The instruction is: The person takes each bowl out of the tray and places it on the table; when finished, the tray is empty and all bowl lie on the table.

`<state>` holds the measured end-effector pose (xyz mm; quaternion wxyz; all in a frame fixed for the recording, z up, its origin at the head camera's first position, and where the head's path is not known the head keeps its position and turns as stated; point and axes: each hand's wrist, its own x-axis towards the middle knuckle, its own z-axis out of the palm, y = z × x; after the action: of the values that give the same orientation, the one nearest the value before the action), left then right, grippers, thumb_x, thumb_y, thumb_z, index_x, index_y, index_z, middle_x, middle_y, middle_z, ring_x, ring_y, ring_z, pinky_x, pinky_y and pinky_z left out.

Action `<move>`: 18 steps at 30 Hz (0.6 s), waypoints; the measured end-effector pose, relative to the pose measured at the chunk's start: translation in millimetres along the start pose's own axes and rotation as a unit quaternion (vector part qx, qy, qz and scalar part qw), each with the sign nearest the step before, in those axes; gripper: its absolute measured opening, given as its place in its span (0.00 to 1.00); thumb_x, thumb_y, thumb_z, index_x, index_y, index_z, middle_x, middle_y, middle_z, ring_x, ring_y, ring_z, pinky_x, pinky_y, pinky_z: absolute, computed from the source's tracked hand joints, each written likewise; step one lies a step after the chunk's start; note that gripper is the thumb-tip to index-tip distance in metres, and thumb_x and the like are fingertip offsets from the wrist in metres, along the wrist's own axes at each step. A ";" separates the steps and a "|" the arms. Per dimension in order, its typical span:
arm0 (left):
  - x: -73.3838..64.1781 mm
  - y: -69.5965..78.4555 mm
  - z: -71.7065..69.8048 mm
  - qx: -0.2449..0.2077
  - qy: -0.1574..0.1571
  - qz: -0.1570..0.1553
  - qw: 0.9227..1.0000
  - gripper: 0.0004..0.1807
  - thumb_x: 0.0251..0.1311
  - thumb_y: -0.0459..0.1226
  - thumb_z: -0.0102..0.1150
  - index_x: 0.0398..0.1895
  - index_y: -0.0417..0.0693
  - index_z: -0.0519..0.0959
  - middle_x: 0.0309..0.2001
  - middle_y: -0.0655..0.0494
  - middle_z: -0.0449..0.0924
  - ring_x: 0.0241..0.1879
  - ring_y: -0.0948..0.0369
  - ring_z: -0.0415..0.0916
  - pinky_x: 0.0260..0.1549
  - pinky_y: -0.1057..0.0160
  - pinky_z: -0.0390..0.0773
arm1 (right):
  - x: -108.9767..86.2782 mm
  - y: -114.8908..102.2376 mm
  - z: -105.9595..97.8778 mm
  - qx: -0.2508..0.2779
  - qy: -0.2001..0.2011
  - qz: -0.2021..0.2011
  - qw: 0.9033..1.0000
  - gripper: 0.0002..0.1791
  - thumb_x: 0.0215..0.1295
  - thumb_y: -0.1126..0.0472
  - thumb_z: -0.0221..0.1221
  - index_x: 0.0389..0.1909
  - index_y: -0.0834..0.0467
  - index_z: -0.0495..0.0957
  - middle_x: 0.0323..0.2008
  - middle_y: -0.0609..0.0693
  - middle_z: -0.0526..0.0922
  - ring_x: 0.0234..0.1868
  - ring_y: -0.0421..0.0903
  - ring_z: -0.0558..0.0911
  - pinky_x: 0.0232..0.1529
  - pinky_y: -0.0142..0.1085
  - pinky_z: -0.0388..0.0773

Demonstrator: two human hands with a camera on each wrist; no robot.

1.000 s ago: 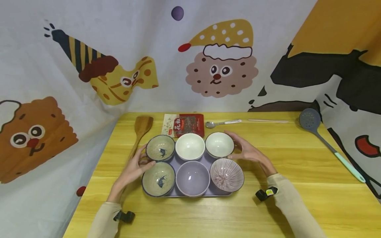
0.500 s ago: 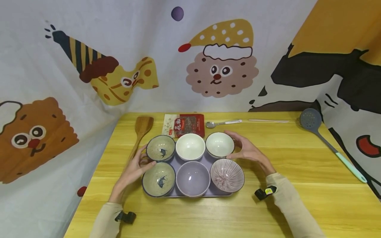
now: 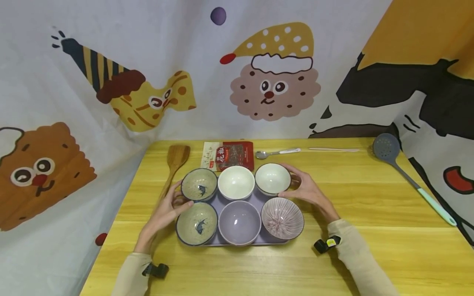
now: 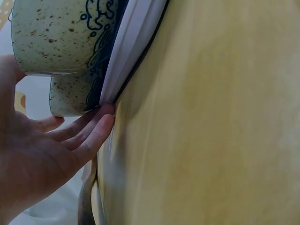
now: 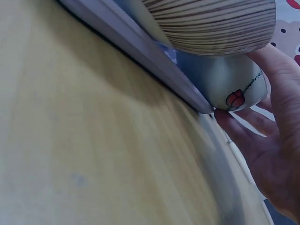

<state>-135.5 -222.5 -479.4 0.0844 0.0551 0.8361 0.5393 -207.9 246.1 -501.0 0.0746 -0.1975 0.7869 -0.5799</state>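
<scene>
Six bowls stand in two rows on a lilac tray [image 3: 255, 243]. My left hand [image 3: 167, 213] spans the far left speckled bowl [image 3: 194, 181], thumb towards the speckled near left bowl [image 3: 192, 230]. In the left wrist view, fingertips [image 4: 107, 112] touch the tray edge. My right hand [image 3: 308, 190] holds the far right white bowl [image 3: 272, 174], its thumb on the near side; a red tulip [image 5: 235, 98] shows on its outside. A striped bowl [image 3: 283, 213] stands in front of it. Between them are a cream bowl [image 3: 236, 179] and a lilac bowl [image 3: 237, 230].
A wooden spatula [image 3: 177, 156] lies left of the tray. Behind it are a seasoning packet [image 3: 233, 154], a spoon [image 3: 272, 153] and a thin pinkish stick-like utensil [image 3: 335, 149]. A slotted skimmer [image 3: 386, 148] with a mint handle lies far right. A printed cloth hangs behind.
My right thumb has shifted slightly left along the near side of the white bowl, and the right forearm has moved a little inward. Left hand, bowls and tray stay put.
</scene>
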 end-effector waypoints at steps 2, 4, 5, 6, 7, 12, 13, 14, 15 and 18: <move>0.0 0.1 -0.3 -0.002 -0.002 0.000 1.000 0.49 0.66 0.38 0.66 0.81 0.45 0.45 0.64 0.30 0.73 0.59 0.40 0.77 0.60 0.49 0.81 | 1.3 -1.5 -0.7 -0.020 -0.001 -0.007 1.000 0.56 0.45 0.66 0.79 0.77 0.57 0.61 0.71 0.62 0.69 0.64 0.65 0.77 0.58 0.36 0.80; 0.0 0.0 -0.4 -0.005 -0.003 0.001 1.000 0.49 0.66 0.38 0.66 0.81 0.45 0.45 0.64 0.30 0.73 0.59 0.40 0.77 0.60 0.49 0.81 | 3.5 -3.5 -2.4 -0.042 -0.009 -0.011 0.999 0.58 0.44 0.64 0.80 0.77 0.56 0.60 0.71 0.61 0.70 0.63 0.63 0.77 0.59 0.40 0.79; 0.1 -0.1 -0.4 -0.006 -0.004 0.001 1.000 0.49 0.66 0.38 0.66 0.81 0.45 0.44 0.64 0.30 0.73 0.59 0.40 0.77 0.60 0.49 0.81 | 5.2 -4.7 -3.4 -0.052 -0.017 -0.013 0.998 0.59 0.44 0.63 0.81 0.78 0.56 0.58 0.70 0.61 0.69 0.63 0.63 0.76 0.60 0.42 0.79; 0.1 -0.1 -0.4 -0.006 -0.004 0.003 1.000 0.49 0.66 0.37 0.66 0.81 0.44 0.44 0.63 0.29 0.73 0.59 0.40 0.78 0.59 0.49 0.81 | 6.9 -5.7 -4.6 -0.062 -0.026 -0.014 0.998 0.60 0.43 0.62 0.81 0.78 0.56 0.57 0.71 0.60 0.68 0.63 0.62 0.76 0.61 0.45 0.78; 0.1 -0.1 -0.4 -0.005 -0.004 0.004 1.000 0.49 0.66 0.37 0.66 0.81 0.44 0.44 0.63 0.29 0.73 0.59 0.40 0.78 0.59 0.49 0.81 | 8.7 -6.4 -5.9 -0.070 -0.035 -0.014 0.997 0.62 0.44 0.62 0.81 0.79 0.55 0.55 0.72 0.60 0.67 0.64 0.62 0.75 0.63 0.49 0.77; 0.5 0.0 -0.4 -0.003 -0.005 0.006 1.000 0.49 0.66 0.37 0.65 0.81 0.44 0.45 0.63 0.29 0.73 0.58 0.39 0.78 0.59 0.47 0.81 | 15.1 -8.7 -10.5 -0.105 -0.073 -0.006 0.992 0.63 0.45 0.57 0.81 0.80 0.52 0.53 0.74 0.60 0.61 0.69 0.61 0.68 0.69 0.63 0.68; 0.6 0.1 -0.4 -0.004 -0.006 0.006 1.000 0.49 0.66 0.37 0.65 0.81 0.44 0.44 0.63 0.29 0.73 0.58 0.39 0.78 0.59 0.47 0.81 | 15.7 -8.8 -10.7 -0.110 -0.074 -0.005 0.991 0.63 0.45 0.56 0.81 0.80 0.51 0.54 0.74 0.60 0.62 0.69 0.62 0.68 0.69 0.65 0.66; 0.6 0.1 -0.4 -0.004 -0.006 0.005 1.000 0.49 0.66 0.37 0.65 0.81 0.44 0.44 0.63 0.28 0.73 0.58 0.39 0.78 0.59 0.47 0.81 | 16.2 -9.1 -10.3 -0.116 -0.073 -0.004 0.991 0.62 0.44 0.55 0.81 0.80 0.52 0.55 0.73 0.60 0.62 0.69 0.61 0.68 0.69 0.65 0.66; 0.5 0.2 -0.4 -0.004 -0.006 0.005 1.000 0.49 0.66 0.37 0.65 0.81 0.44 0.44 0.63 0.28 0.73 0.58 0.39 0.78 0.59 0.47 0.81 | 16.8 -9.3 -9.5 -0.110 -0.073 -0.005 0.991 0.62 0.44 0.56 0.81 0.79 0.53 0.55 0.72 0.61 0.63 0.69 0.62 0.68 0.70 0.65 0.65; 0.3 0.6 -0.5 -0.005 -0.006 0.002 1.000 0.49 0.66 0.38 0.65 0.81 0.44 0.44 0.63 0.29 0.73 0.58 0.39 0.78 0.59 0.47 0.80 | 17.9 -9.0 -6.5 -0.105 -0.064 -0.006 0.992 0.62 0.44 0.56 0.81 0.79 0.56 0.55 0.72 0.60 0.66 0.70 0.61 0.69 0.72 0.65 0.62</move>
<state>-135.9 -222.7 -478.6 0.0883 0.0597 0.8330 0.5429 -224.5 242.5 -488.4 0.0999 -0.2454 0.8358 -0.4809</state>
